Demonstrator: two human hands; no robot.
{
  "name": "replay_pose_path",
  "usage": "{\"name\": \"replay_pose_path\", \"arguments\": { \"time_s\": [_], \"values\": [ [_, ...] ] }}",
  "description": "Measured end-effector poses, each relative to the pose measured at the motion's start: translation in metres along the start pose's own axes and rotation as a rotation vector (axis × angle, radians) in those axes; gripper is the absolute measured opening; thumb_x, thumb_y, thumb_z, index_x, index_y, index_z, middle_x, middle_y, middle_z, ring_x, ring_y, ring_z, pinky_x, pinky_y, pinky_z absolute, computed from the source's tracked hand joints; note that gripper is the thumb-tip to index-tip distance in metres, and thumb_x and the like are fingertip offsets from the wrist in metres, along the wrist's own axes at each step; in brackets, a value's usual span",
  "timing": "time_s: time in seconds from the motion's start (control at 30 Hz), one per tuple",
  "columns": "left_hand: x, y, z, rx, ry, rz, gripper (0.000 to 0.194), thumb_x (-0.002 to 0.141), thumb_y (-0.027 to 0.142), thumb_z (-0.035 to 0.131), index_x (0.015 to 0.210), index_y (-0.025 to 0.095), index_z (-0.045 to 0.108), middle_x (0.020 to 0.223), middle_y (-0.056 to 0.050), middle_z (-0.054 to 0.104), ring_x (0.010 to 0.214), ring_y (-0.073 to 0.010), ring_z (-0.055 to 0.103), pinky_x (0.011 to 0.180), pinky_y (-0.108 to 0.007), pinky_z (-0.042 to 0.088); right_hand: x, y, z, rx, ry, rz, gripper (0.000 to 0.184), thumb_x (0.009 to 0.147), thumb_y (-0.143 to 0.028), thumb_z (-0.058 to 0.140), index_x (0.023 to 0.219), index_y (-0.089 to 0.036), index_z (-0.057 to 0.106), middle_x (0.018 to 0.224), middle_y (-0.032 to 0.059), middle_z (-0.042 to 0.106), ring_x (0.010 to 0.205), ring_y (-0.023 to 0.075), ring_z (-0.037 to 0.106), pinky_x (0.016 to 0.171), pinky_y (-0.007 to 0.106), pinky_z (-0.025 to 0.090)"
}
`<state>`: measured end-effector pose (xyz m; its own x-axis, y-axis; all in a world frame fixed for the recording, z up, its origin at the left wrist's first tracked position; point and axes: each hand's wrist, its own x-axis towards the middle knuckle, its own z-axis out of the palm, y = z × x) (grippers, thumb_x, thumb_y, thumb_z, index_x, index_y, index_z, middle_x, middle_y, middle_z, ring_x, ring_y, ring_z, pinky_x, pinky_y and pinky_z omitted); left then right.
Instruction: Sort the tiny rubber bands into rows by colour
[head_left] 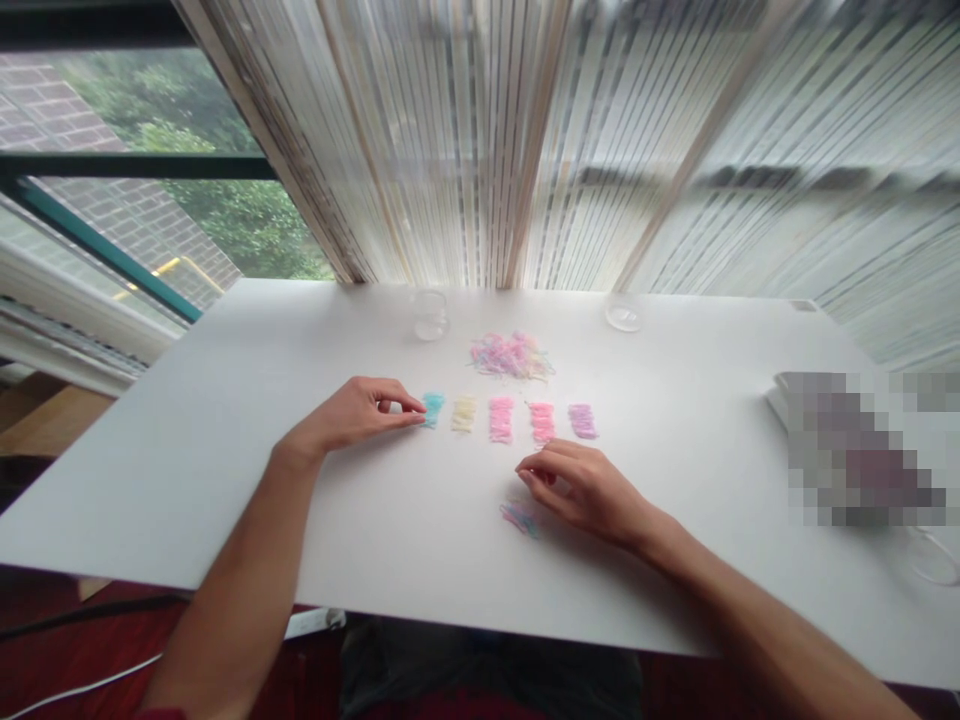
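My left hand (pixel 375 408) reaches in from the left with thumb and forefinger nearly together at the edge of a column of blue bands (pixel 433 410), thin and small. Whatever its fingertips pinch is too small to make out. Beside that column stand one of yellow bands (pixel 463 414), two of pink bands (pixel 501 420) and one of purple bands (pixel 583 421). Below the second pink column my right hand (pixel 574 485) hovers with fingers curled together, its grip hidden. A small mixed heap of bands (pixel 520 519) lies just under its fingers.
A larger mixed pile of bands (pixel 512 356) lies behind the columns on the white table (pixel 390 540). Behind it are a clear jar (pixel 430 316) and a clear round lid (pixel 625 316). A blurred-out device (pixel 862 450) stands at the right, with a white cable. Striped curtains hang along the back edge.
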<state>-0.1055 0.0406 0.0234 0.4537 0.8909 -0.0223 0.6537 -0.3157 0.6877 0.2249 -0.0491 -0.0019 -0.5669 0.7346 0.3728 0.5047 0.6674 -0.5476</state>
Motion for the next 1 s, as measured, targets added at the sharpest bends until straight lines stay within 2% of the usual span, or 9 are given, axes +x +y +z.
{"name": "replay_pose_path", "arguments": {
  "time_s": [0.1,0.4,0.63,0.8,0.9,1.0],
  "values": [
    [0.000,-0.002,0.000,-0.017,-0.038,0.002,0.032,0.080,0.052,0.076,0.092,0.023,0.082,0.091,-0.005,0.077,0.079,-0.0153,0.063,0.064,-0.022,0.045,0.000,0.000,0.000,-0.001,-0.007,0.001,0.018,0.099,-0.021,0.052,0.090,-0.019,0.068,0.073,0.0030,0.065,0.064,0.0141,0.058,0.062,0.025,0.045],
    [-0.001,-0.006,0.000,0.003,-0.048,0.000,0.033,0.080,0.051,0.076,0.094,0.022,0.082,0.088,-0.005,0.075,0.070,-0.0133,0.058,0.059,-0.021,0.045,0.000,0.000,0.000,0.001,-0.014,-0.003,0.018,0.098,-0.021,0.053,0.090,-0.019,0.068,0.073,0.0030,0.064,0.065,0.0146,0.058,0.062,0.025,0.045],
    [-0.001,0.003,0.000,0.022,-0.037,-0.012,0.033,0.076,0.049,0.078,0.092,0.020,0.081,0.072,0.000,0.066,0.060,-0.0101,0.049,0.052,-0.019,0.039,0.000,0.001,0.001,0.008,-0.025,-0.009,0.017,0.097,-0.020,0.053,0.090,-0.019,0.069,0.072,0.0031,0.064,0.064,0.0146,0.057,0.061,0.025,0.044],
    [0.003,0.017,0.014,0.041,0.044,0.113,0.035,0.077,0.049,0.079,0.091,0.017,0.079,0.069,0.001,0.058,0.057,-0.0090,0.044,0.052,-0.019,0.037,0.000,0.001,0.001,0.006,-0.024,-0.014,0.017,0.097,-0.020,0.053,0.090,-0.019,0.068,0.073,0.0036,0.065,0.064,0.0149,0.058,0.061,0.025,0.045],
    [0.004,0.028,0.026,0.071,0.014,0.193,0.029,0.079,0.046,0.078,0.084,0.017,0.077,0.067,0.002,0.055,0.058,-0.0096,0.046,0.054,-0.020,0.037,0.000,0.001,0.001,0.003,-0.032,-0.002,0.017,0.097,-0.020,0.053,0.089,-0.019,0.069,0.073,0.0035,0.065,0.064,0.0148,0.058,0.061,0.025,0.045],
    [0.004,0.037,0.035,0.139,-0.035,0.219,0.025,0.082,0.043,0.075,0.080,0.018,0.077,0.065,0.002,0.055,0.058,-0.0099,0.047,0.054,-0.021,0.035,0.000,0.001,0.000,0.004,-0.039,0.007,0.017,0.097,-0.020,0.053,0.090,-0.019,0.069,0.074,0.0039,0.066,0.065,0.0148,0.058,0.062,0.025,0.045]
  ]
}}
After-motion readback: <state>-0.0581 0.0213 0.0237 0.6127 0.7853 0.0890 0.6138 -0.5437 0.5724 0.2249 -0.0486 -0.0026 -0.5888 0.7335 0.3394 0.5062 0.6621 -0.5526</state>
